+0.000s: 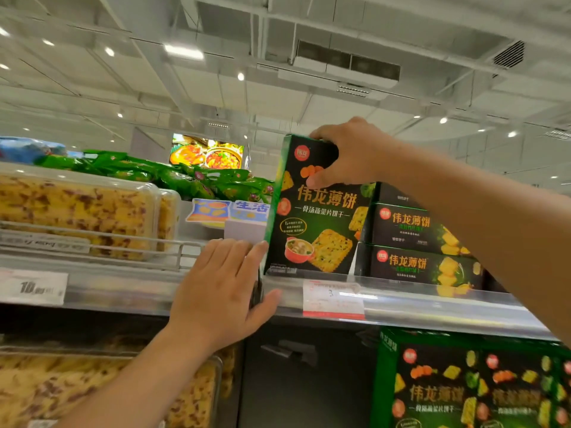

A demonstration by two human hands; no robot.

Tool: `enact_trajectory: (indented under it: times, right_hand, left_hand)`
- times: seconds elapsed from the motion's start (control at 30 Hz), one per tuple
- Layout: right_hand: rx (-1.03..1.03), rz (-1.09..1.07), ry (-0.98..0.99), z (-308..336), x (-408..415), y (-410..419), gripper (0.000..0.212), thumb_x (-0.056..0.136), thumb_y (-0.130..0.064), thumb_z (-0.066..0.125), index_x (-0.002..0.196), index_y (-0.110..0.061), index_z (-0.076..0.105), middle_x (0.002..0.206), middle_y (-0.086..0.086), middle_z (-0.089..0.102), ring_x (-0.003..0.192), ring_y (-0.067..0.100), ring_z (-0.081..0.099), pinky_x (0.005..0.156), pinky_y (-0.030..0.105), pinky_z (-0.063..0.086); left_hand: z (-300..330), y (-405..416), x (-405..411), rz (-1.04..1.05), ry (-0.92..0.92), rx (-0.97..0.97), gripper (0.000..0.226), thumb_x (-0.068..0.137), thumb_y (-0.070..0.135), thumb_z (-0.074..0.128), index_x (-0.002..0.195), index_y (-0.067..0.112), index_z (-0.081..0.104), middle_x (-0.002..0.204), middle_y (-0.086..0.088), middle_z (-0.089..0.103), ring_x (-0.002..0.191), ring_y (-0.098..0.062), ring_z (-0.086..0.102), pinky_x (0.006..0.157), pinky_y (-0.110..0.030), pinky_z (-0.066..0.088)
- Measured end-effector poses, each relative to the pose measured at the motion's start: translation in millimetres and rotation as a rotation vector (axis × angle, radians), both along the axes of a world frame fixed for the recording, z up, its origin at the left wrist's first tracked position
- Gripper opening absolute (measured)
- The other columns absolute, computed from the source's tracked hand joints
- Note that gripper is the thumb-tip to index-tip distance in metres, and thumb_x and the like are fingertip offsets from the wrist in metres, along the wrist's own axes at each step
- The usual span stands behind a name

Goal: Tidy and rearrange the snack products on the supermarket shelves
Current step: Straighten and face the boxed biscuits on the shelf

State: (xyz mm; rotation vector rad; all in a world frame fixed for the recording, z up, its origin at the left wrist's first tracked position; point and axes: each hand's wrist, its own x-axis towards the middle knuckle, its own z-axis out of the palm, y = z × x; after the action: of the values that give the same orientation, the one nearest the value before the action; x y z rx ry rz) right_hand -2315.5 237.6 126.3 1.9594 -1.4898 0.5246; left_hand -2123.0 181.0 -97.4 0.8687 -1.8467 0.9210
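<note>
We see clear plastic tubs (pixel 77 208) on the upper shelf (pixel 401 299) at left, packed with yellow snack pieces flecked with dark red, behind a wire rail (pixel 123 239); a similar tub (pixel 108 387) sits on the level below. Behind them lies a heap of green snack bags (pixel 173 174). At the shelf's front edge stands a black-and-green cracker box (pixel 315 211), upright with its long axis vertical and its printed face turned toward us. Our right hand (pixel 349 149) grips its top right corner, fingers curled over the top edge and thumb on the front face. Our left hand (pixel 222 291) is spread flat, fingers straight, fingertips touching the box's lower left edge, thumb on the shelf's price rail. Just right of the box, three matching boxes (pixel 411 242) lie stacked flat, long axes horizontal. Below, a larger green box (pixel 463 384) of the same brand stands on the lower shelf.
</note>
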Motion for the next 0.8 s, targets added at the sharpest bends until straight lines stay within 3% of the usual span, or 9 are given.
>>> enact_trajectory:
  times: [0.1, 0.2, 0.27, 0.4, 0.6, 0.8]
  right_hand:
    - [-0.005, 0.051, -0.031, -2.4, -3.5, 1.0, 0.077, 0.068, -0.057, 0.077, 0.134, -0.03, 0.047, 0.112, 0.0, 0.065, 0.101, 0.022, 0.058, 0.088, 0.04, 0.049]
    - [0.006, 0.102, -0.1, -4.3, -5.5, 9.0, 0.078, 0.063, -0.057, 0.08, 0.129, -0.034, 0.045, 0.11, -0.006, 0.064, 0.081, 0.013, 0.063, 0.066, 0.029, 0.05]
    - [-0.009, 0.118, -0.141, -7.9, -4.5, 18.4, 0.078, 0.055, -0.063, 0.08, 0.121, -0.041, 0.045, 0.103, -0.009, 0.066, 0.071, 0.007, 0.064, 0.059, 0.027, 0.052]
    - [-0.09, 0.153, -0.128, -22.9, -7.6, 35.0, 0.08, 0.055, -0.065, 0.079, 0.123, -0.041, 0.044, 0.107, -0.004, 0.067, 0.077, 0.011, 0.063, 0.066, 0.03, 0.053]
    - [-0.307, 0.233, -0.172, -25.3, -30.9, 89.5, 0.094, 0.058, -0.061, 0.079, 0.138, -0.025, 0.046, 0.125, 0.0, 0.062, 0.106, 0.021, 0.058, 0.087, 0.034, 0.046]
    - [-0.253, 0.234, -0.113, -47.9, -56.9, 154.0, 0.098, 0.058, -0.068, 0.075, 0.139, -0.022, 0.047, 0.123, -0.003, 0.062, 0.103, 0.015, 0.056, 0.087, 0.033, 0.045]
  left_hand:
    - [0.4, 2.0, 0.2, 0.003, 0.002, 0.015, 0.065, 0.09, 0.058, 0.044, 0.128, 0.006, 0.054, 0.112, -0.009, 0.058, 0.1, -0.029, 0.054, 0.092, -0.044, 0.042]
    - [1.6, 3.6, -0.7, 0.01, 0.004, 0.042, 0.063, 0.089, 0.058, 0.045, 0.125, 0.008, 0.054, 0.112, -0.009, 0.059, 0.102, -0.029, 0.054, 0.092, -0.044, 0.044]
    - [2.5, 4.6, -0.2, 0.01, -0.009, 0.055, 0.063, 0.088, 0.058, 0.047, 0.125, 0.007, 0.055, 0.112, -0.009, 0.06, 0.102, -0.03, 0.055, 0.093, -0.045, 0.045]
    - [2.0, 7.7, 1.1, 0.014, -0.006, 0.064, 0.065, 0.087, 0.059, 0.047, 0.124, 0.005, 0.052, 0.113, -0.01, 0.058, 0.104, -0.03, 0.053, 0.097, -0.043, 0.04]
    - [0.8, 11.8, -1.5, -0.016, 0.069, 0.032, 0.048, 0.086, 0.059, 0.049, 0.095, 0.011, 0.05, 0.098, -0.008, 0.055, 0.092, -0.026, 0.05, 0.086, -0.037, 0.038]
    - [7.2, 24.0, -9.1, 0.036, 0.137, 0.186, 0.05, 0.074, 0.054, 0.05, 0.095, 0.009, 0.055, 0.092, -0.009, 0.057, 0.087, -0.031, 0.051, 0.077, -0.039, 0.038]
